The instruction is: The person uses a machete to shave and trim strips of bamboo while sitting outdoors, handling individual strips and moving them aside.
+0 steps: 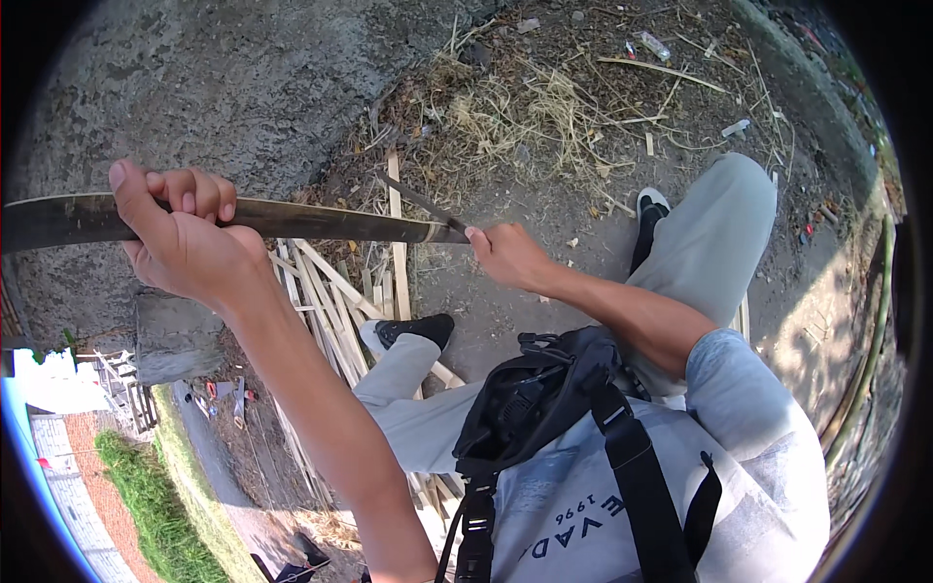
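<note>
A long dark split of bamboo runs from the left rim to the middle of the view. My left hand is closed round it, thumb up and fingers curled over its far edge. At its right end, beside a pale notch, my right hand is closed on a knife. The thin dark blade of the knife slants away to the upper left, crossing the bamboo's end. Its handle is hidden in my fist, and whether the blade cuts into the bamboo I cannot tell.
Pale wood strips lie piled below the bamboo, near my shoe. Dry straw and shavings litter the ground ahead. A plastic bottle lies farther off. A black bag hangs at my front. Tools lie at the left.
</note>
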Demonstrator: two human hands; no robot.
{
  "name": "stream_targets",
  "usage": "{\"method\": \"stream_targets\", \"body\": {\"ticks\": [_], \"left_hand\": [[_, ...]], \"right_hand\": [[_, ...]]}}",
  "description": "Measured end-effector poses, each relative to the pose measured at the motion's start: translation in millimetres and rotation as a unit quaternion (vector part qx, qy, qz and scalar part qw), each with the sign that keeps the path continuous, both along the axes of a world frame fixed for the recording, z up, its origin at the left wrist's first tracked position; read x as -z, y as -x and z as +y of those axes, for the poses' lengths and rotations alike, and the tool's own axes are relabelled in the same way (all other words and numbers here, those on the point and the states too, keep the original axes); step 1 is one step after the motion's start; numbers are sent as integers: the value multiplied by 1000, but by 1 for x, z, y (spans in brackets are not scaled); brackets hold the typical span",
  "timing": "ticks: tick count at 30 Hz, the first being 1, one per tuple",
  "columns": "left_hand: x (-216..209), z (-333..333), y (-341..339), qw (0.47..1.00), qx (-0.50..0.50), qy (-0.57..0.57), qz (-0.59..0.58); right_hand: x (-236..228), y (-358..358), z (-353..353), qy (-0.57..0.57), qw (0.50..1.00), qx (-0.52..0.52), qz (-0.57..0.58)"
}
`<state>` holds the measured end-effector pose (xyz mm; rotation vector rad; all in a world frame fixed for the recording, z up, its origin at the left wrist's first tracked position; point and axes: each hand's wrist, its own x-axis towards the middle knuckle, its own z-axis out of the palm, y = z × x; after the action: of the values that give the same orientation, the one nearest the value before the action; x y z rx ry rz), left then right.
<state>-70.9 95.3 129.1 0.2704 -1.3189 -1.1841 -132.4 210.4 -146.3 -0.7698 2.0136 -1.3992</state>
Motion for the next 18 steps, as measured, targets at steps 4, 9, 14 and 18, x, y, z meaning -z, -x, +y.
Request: {"method": "stream_targets", "body": {"ticks": [4, 9, 14, 18], "left_hand": [[-4, -10, -11, 999, 4, 35, 1], [-1, -25, -26, 1000, -10, 18, 16], [0, -38, -39, 999, -34, -6, 19], [1, -40, -53, 997, -68, -6, 22]], "right_hand": [[-45, -15, 0, 31, 999, -29, 18], [1, 2, 0, -90, 991, -32, -93], [7, -13, -13, -26, 993, -59, 98], [12, -37, -2, 60, 997, -22, 36]]}}
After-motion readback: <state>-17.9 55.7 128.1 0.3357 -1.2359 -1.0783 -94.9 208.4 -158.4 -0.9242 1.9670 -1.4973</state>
